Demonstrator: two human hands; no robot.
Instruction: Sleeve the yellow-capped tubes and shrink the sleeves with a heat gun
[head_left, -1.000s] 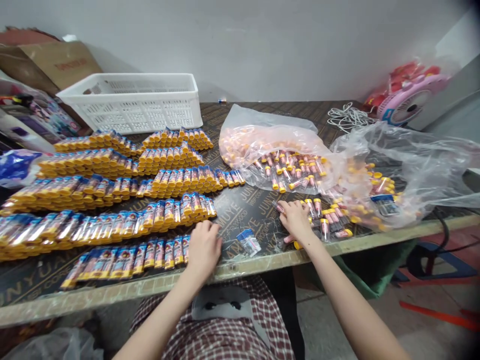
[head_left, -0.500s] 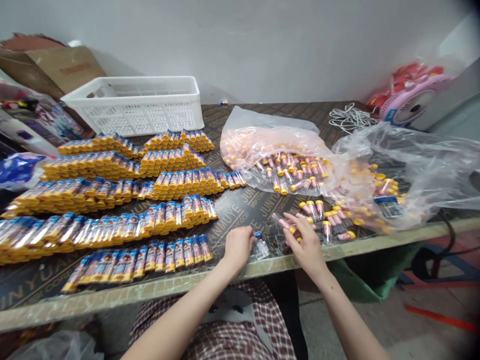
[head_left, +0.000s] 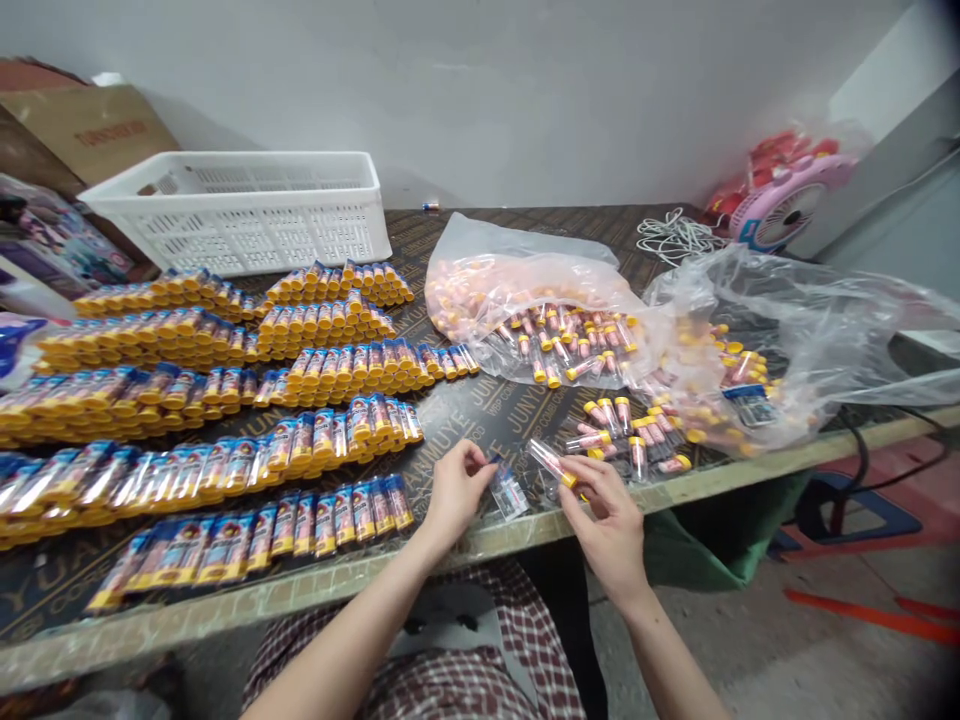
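My left hand (head_left: 456,487) is closed, its thumb and fingertips pinched at the blue top edge of a small clear printed sleeve (head_left: 511,494). The sleeve lies flat-looking near the table's front edge. Between the thumb and fingers of my right hand (head_left: 606,510) is a clear tube (head_left: 547,460) with pink contents, gripped at its yellow cap. The tube tilts, its clear end pointing up and left toward the sleeve. Just beyond my right hand lies a loose pile of similar yellow-capped tubes (head_left: 616,415). Stacked rows of sleeved tubes (head_left: 322,525) stretch away on the left.
Behind the pile, a plastic bag (head_left: 525,250) spills more tubes, with another clear bag (head_left: 840,300) to its right. A white basket (head_left: 262,235) stands behind the rows. White cable (head_left: 675,235) and a pink fan (head_left: 787,205) sit at the back right.
My right hand has lifted a tube from beside the pile and turned it toward the sleeve. My left hand has shifted slightly, and the sleeve shows more fully. The view has moved a little.
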